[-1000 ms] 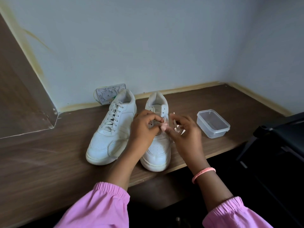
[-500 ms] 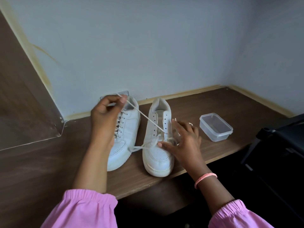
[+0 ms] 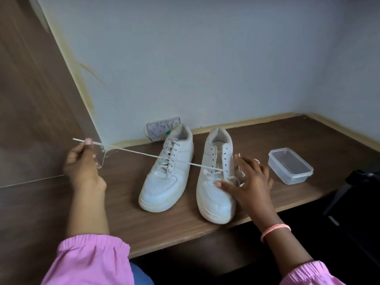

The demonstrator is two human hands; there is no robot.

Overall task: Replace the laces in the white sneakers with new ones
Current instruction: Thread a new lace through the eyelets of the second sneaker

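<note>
Head view: two white sneakers side by side on a brown wooden desk (image 3: 267, 140), toes toward the person at the front edge, heels toward the pale wall. Using the right sneaker (image 3: 216, 182) as landmark. Its long axis runs front to back, toe tilted slightly to the right. White leather, perforated toe, off-white scuffed sole, most eyelets bare; only the lowest rows carry lace. Left sneaker (image 3: 167, 175) stands just beside it on the left, not touching, fully laced, toe angled a bit left.

White lace (image 3: 144, 154) runs taut from the lower eyelets of the right sneaker, up and to the left, crossing over the left sneaker's lacing. Left hand (image 3: 83, 165) is well left of the landmark, raised, fingers curled, thumb and finger pinching the lace near its tip; a short end sticks out past the pinch. Right hand (image 3: 248, 182) rests on the right side of the landmark, fingers spread and straight, fingertips pressing on the vamp by the laced eyelets, gripping nothing. Loose lace bits show behind those fingers; unclear where they go.

Clear plastic container (image 3: 290, 165), no lid, sits to the right of the landmark, apart. White wall socket (image 3: 158, 128) behind the left sneaker's heel. Pink sleeves, pink wristband (image 3: 274, 229) on right wrist.
</note>
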